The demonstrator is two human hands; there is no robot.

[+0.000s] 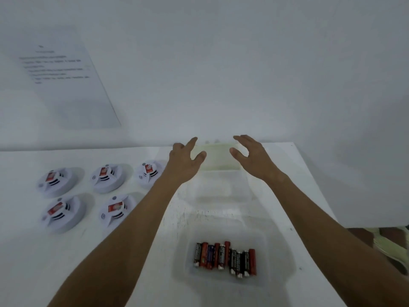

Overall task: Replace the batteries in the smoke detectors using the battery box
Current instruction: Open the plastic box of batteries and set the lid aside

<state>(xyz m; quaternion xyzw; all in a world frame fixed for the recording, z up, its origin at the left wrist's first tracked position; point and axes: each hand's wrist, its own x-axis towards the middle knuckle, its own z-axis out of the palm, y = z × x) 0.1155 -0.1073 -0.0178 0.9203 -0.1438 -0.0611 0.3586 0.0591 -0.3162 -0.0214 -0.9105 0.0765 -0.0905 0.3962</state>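
Note:
Several white round smoke detectors (108, 179) with red stickers lie in two rows on the left of the white table (55, 262). Near the front, a clear plastic battery box (283, 251) holds several red and black batteries (224, 258). A second clear box (219, 191) stands behind it, and a pale greenish lid (218, 157) lies at the table's far edge. My left hand (184, 157) and my right hand (250, 154) hover on either side of that lid, fingers spread, holding nothing.
A printed sheet of paper (64, 85) hangs on the white wall at the left. The table's right edge runs diagonally past my right forearm, with a dark floor and pale cloth (389, 244) beyond it.

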